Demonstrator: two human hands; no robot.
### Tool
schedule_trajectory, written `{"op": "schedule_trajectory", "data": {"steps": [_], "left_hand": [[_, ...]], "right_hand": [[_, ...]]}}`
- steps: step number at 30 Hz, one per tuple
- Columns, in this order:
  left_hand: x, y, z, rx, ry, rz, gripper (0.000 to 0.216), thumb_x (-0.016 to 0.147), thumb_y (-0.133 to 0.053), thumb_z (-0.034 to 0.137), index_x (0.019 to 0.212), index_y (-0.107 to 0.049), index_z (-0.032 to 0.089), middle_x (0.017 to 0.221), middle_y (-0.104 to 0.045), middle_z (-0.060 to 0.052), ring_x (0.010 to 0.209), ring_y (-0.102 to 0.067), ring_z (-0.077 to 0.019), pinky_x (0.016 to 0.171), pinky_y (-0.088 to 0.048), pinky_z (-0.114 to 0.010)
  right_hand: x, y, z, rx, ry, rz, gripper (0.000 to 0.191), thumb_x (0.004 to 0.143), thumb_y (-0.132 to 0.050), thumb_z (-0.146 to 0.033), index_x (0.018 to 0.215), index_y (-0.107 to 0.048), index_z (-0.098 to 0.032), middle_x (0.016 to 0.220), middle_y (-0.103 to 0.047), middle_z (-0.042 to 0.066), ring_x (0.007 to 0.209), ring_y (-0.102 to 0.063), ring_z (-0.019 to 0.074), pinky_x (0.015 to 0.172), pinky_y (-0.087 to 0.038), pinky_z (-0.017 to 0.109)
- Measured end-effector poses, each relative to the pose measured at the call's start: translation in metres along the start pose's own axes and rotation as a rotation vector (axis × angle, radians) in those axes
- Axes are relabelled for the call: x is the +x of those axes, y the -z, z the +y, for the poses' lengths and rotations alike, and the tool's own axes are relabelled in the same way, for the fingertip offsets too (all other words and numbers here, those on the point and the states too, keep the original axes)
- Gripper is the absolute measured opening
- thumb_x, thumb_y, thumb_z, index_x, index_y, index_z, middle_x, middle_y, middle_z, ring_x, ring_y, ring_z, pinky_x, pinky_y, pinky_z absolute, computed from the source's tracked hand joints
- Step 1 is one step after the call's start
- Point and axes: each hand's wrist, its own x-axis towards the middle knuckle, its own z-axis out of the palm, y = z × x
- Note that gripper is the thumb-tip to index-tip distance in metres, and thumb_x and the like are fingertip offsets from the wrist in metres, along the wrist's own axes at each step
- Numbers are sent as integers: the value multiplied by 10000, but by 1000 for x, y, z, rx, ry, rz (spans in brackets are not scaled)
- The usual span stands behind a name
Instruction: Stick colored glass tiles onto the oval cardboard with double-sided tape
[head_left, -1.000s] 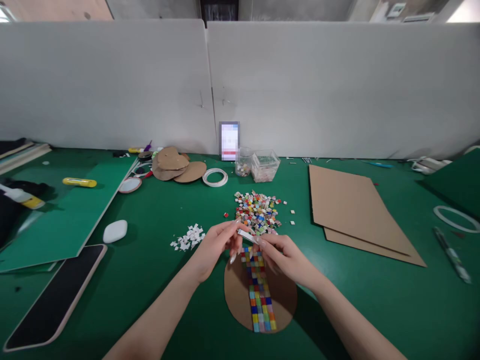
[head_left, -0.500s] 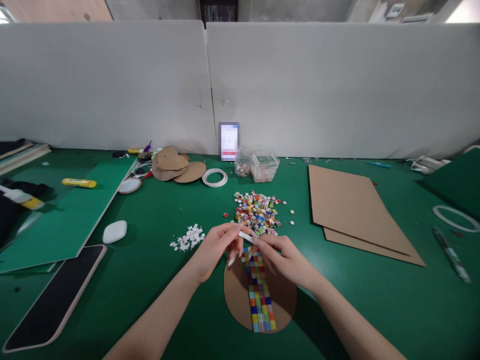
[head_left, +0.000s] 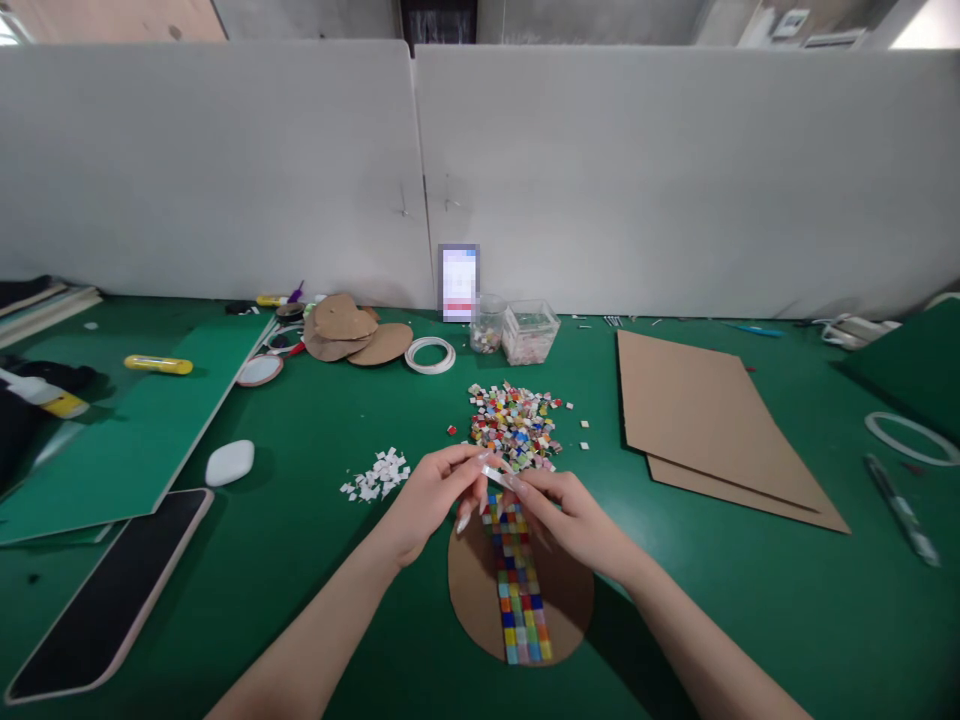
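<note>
Between my two hands is a small white strip [head_left: 496, 475], pinched at its left end by my left hand [head_left: 441, 497] and at its right end by my right hand [head_left: 568, 515]. Its exact kind is too small to make out. Just below my fingers lies a round cardboard disc [head_left: 472, 600], with a band of colored mosaic tiles [head_left: 521, 590] running up its middle. My hands hide the upper part of the disc. Beyond my fingertips is a loose heap of mixed mosaic tiles [head_left: 517, 420]. Left of my left hand lies a pile of small white pieces [head_left: 376, 475].
Cardboard sheets [head_left: 697, 410] lie to the right. A clear box [head_left: 529, 333], a clear cup [head_left: 487, 335] and a white tape roll [head_left: 430, 356] stand behind the tiles. At left are a phone [head_left: 112, 600], a white case [head_left: 230, 463] and a green board [head_left: 150, 430].
Both hands stay almost in place. The fingers of my left hand have shifted slightly to the right along the white strip, which has tilted a little.
</note>
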Motion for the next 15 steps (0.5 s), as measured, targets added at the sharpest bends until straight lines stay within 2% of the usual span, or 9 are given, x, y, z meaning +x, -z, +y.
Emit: {"op": "schedule_trajectory", "data": {"steps": [15], "left_hand": [[2, -5, -12, 134, -76, 125, 294, 855, -414, 416, 874, -563, 163, 503, -394, 71, 405, -349, -67, 415, -302, -187]], "right_hand": [[1, 0, 0, -34, 10, 14, 378, 909, -356, -396, 609, -446, -184, 460, -402, -60, 422, -364, 75, 429, -283, 207]]}}
